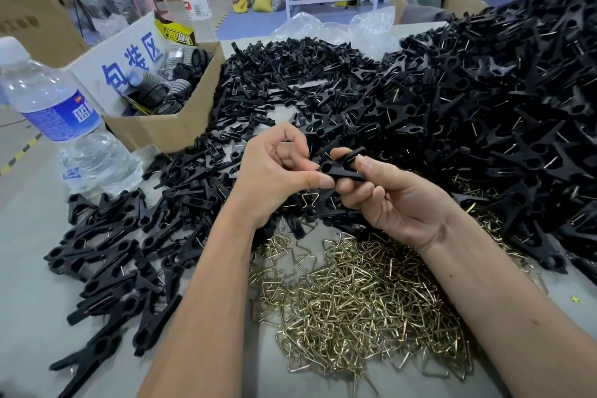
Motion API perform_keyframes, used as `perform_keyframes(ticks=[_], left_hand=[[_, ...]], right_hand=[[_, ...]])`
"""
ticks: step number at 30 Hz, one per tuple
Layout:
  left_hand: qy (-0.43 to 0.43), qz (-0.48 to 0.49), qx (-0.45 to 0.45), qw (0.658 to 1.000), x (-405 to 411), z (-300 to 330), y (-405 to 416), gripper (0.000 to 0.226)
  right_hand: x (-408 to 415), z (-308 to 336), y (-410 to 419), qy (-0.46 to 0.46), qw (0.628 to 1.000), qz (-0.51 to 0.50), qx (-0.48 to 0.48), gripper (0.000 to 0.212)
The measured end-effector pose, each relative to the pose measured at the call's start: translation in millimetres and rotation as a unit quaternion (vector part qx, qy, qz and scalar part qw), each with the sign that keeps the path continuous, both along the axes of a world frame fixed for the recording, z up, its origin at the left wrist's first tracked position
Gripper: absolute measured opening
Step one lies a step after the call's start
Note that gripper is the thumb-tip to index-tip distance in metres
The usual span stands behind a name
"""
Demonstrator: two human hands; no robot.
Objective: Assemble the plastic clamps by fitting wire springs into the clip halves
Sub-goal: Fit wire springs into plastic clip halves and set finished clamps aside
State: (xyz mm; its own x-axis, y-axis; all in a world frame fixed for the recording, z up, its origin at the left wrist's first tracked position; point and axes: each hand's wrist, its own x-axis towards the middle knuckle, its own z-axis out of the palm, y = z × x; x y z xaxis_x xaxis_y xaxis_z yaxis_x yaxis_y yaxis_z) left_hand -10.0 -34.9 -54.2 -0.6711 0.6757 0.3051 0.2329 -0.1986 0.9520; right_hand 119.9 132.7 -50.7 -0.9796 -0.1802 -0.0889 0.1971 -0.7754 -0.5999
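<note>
Black clip halves [342, 165] pinched between both hands' grip.

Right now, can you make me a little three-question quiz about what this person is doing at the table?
1. True or false: both hands hold the black plastic clip piece.
2. What lies nearest the person? A) pile of brass-coloured wire springs B) clear plastic water bottle C) brown cardboard box
3. Fill in: the cardboard box sits to the person's ____.

Key: 1 true, the left hand and right hand both pinch it. 2 A. 3 left.
</note>
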Motion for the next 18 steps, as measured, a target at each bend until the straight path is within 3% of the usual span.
perform_keyframes(ticks=[11, 15, 18], left_hand=[[-0.004, -0.023, 0.004, 1.000, 0.6, 3.1, -2.8, 0.031], [-0.007, 0.027, 0.027, 0.999, 0.5, 4.9, -2.1, 0.030], [-0.019, 0.145, 0.038, 0.989, -7.1, 9.8, -6.4, 0.025]], right_hand=[[2.4, -3.5, 4.8, 0.007, 0.999, 0.021, -0.036, 0.044], [-0.1, 2.2, 2.5, 0.031, 0.997, -0.052, 0.054, 0.039], [-8.6, 21.8, 14.8, 0.037, 0.966, -0.172, 0.191, 0.035]])
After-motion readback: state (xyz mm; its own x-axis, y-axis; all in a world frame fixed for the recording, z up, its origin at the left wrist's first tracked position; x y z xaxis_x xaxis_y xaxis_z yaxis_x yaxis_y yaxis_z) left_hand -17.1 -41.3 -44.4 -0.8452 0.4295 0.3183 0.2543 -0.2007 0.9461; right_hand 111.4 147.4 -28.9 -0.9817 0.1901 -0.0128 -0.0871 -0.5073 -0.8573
